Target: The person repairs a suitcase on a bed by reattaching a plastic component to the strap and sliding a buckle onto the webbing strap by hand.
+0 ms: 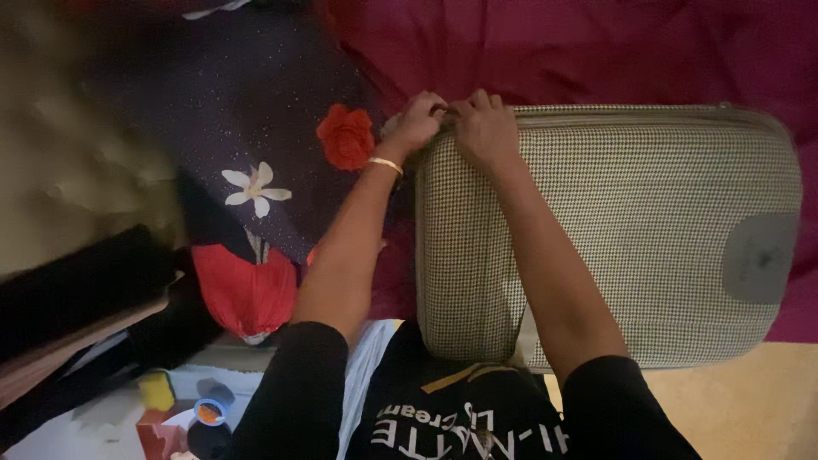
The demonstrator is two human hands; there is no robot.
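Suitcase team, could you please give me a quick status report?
Both hands, left and right, pinching at suitcase top corner. Suitcase flat on red bedspread. Nothing blocking.

A home bedroom: magenta bedsheet [596,43], floral bedspread [247,111], checked fabric suitcase [630,230] on the bed.

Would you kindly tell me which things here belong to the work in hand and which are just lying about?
In hand: checked suitcase, left hand and right hand at its top corner.
Lying about: floral cloth, magenta sheet, dark clothes.
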